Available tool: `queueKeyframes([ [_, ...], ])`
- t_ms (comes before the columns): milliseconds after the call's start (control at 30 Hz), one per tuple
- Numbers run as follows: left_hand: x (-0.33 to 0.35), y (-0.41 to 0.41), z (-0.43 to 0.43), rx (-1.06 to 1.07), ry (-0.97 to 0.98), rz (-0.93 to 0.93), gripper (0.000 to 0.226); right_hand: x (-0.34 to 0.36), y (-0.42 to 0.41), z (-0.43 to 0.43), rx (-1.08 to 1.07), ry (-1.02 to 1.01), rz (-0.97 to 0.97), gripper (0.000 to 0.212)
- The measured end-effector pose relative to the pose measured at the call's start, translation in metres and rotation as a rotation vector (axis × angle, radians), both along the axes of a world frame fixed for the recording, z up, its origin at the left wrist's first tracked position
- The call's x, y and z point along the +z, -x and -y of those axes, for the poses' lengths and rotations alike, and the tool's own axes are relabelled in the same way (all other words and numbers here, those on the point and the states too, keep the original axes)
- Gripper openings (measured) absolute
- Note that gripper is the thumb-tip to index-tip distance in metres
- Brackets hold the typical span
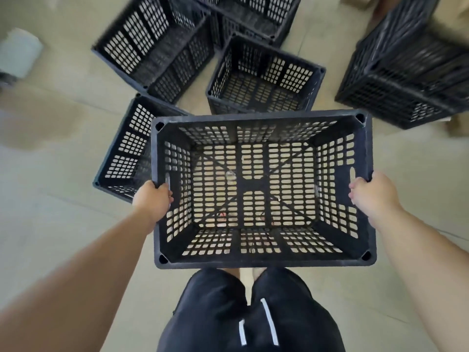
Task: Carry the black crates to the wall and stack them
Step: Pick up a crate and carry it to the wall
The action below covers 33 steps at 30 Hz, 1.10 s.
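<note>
I hold an empty black perforated crate [261, 262] level in front of my waist, its open top facing me. My left hand [152, 199] grips the handle slot on its left wall. My right hand [370, 193] grips the handle slot on its right wall. Several more black crates lie on the floor beyond it: one tipped on its side at the left [121, 153], one upright just ahead [264, 77], one on its side further back left [152, 47], and one behind that [253, 11]. No wall shows in this view.
A stack of black crates [411, 72] stands at the right. The floor is pale beige tile [50, 174]. A blurred pale object [19, 54] sits at the far left. My legs in black shorts [253, 313] are below the held crate.
</note>
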<state>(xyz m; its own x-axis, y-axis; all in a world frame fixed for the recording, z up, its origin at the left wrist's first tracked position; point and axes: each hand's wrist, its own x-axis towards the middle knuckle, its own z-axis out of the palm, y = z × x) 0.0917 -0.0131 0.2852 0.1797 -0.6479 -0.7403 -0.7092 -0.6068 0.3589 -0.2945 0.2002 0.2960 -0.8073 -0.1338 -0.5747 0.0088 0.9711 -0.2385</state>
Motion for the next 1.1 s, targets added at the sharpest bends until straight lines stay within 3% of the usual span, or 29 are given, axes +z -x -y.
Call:
queueKeyframes([
  [333, 0.103, -0.042, -0.049, 0.156, 0.094, -0.019, 0.024, 0.082, -0.011, 0.029, 0.187, 0.104, -0.055, 0.015],
  [467, 0.112, -0.060, -0.081, 0.317, 0.130, -0.008, 0.025, 0.093, -0.022, 0.050, 0.312, 0.097, -0.071, 0.026],
  [533, 0.128, -0.075, -0.132, 0.525, 0.171, -0.004, 0.023, 0.109, -0.039, 0.060, 0.480, 0.112, -0.030, 0.031],
  [767, 0.145, -0.111, -0.277, 0.864, 0.233, 0.013, 0.015, 0.146, -0.095, 0.078, 0.877, 0.140, -0.017, 0.033],
  [1100, 0.154, -0.165, -0.536, 1.378, 0.230, 0.112, 0.022, 0.193, -0.264, 0.004, 1.430, 0.178, 0.047, 0.034],
])
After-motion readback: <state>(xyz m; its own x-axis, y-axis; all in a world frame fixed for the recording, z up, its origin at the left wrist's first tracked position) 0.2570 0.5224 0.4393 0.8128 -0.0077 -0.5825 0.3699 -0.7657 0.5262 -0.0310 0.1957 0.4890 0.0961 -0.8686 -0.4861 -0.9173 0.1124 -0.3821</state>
